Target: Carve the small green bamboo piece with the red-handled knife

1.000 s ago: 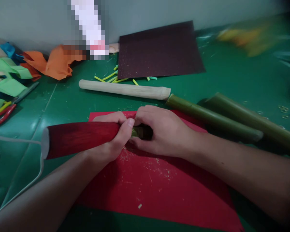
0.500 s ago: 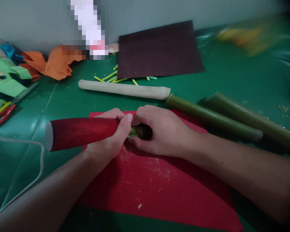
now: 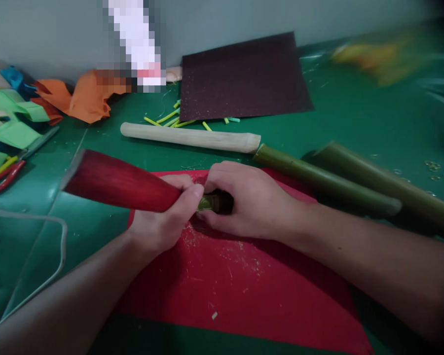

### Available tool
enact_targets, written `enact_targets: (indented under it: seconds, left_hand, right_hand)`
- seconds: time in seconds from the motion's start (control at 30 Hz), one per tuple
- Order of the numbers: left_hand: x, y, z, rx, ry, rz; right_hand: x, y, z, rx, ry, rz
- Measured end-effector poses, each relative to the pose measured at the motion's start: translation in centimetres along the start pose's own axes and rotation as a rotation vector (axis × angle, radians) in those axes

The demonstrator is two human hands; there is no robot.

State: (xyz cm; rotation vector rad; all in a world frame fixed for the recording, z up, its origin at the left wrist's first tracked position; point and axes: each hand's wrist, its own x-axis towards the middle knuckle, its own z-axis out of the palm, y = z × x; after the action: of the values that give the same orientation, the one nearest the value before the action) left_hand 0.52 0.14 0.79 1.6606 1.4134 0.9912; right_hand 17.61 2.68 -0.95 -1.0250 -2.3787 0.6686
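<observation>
My left hand (image 3: 166, 217) is wrapped around a thick dark-red handle (image 3: 122, 182) of a tool, its flat butt end pointing left. The tool's working end is hidden by my fingers, so its kind does not show. My right hand (image 3: 249, 199) grips a short green bamboo piece (image 3: 206, 203), whose dark hollow shows between thumb and fingers. Both hands meet over a red sheet (image 3: 222, 276) strewn with pale shavings. My left thumb lies against or very near the bamboo; I cannot tell which.
Beyond my hands lie a peeled pale stick (image 3: 188, 137), green bamboo lengths (image 3: 325, 180) and a dark brown sheet (image 3: 244, 76) over yellow-green sticks. Red-handled scissors (image 3: 7, 177), green scraps (image 3: 15, 133), orange cloth (image 3: 85, 96) and a white cord (image 3: 64, 236) are leftward. Small rings (image 3: 434, 170) lie right.
My left hand has tilted the red handle, its butt end swinging upward and slightly left. My right hand and the bamboo piece stay nearly still.
</observation>
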Motion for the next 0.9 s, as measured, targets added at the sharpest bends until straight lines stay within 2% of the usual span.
enact_targets:
  seconds: [0.07,0.17,0.57,0.63,0.77,0.9]
  left_hand:
    - [0.0,-0.26,0.05,-0.073,0.054,-0.026]
    - [0.22,-0.57,0.18,-0.043,0.157,0.004]
    - [0.4,-0.38,0.16,0.228,0.113,0.131]
    - [0.33,-0.4,0.11,0.199,0.084,0.105]
    - [0.19,-0.34,0.14,-0.024,0.041,-0.042]
    - [0.37,-0.26,0.33,-0.069,0.153,-0.02]
  right_hand:
    - [-0.01,0.0,-0.04,-0.019,0.008,0.003]
    - [-0.02,0.0,-0.04,-0.038,0.023,0.018]
    - [-0.05,0.0,-0.04,-0.028,0.002,0.009]
    - [-0.09,0.06,0.03,-0.019,0.009,0.001]
    - [-0.04,0.2,0.12,-0.008,0.014,-0.021]
    - [0.06,0.17,-0.03,-0.021,0.017,0.017]
